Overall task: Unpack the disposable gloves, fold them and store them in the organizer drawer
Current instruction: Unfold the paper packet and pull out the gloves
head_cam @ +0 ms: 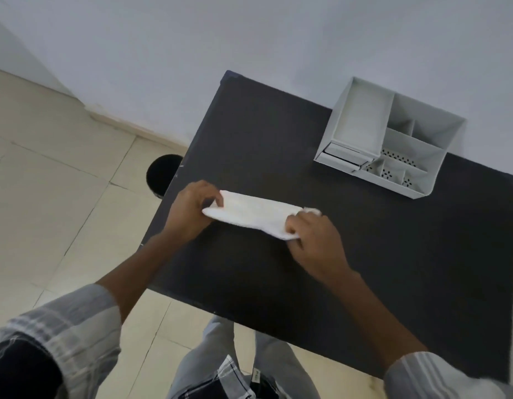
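A white disposable glove (253,213) lies stretched flat on the dark table (364,269), left of the middle. My left hand (189,211) pinches its left end between thumb and fingers. My right hand (315,240) grips its right end, and a bit of white sticks out past the fingers. The white organizer (389,145) stands at the table's far right, with open compartments on top and a small drawer (343,156) at its lower left, pulled out slightly.
A black round bin (163,174) stands on the tiled floor just beyond the table's left edge. A pale wall runs behind the table. My legs are below the table's near edge.
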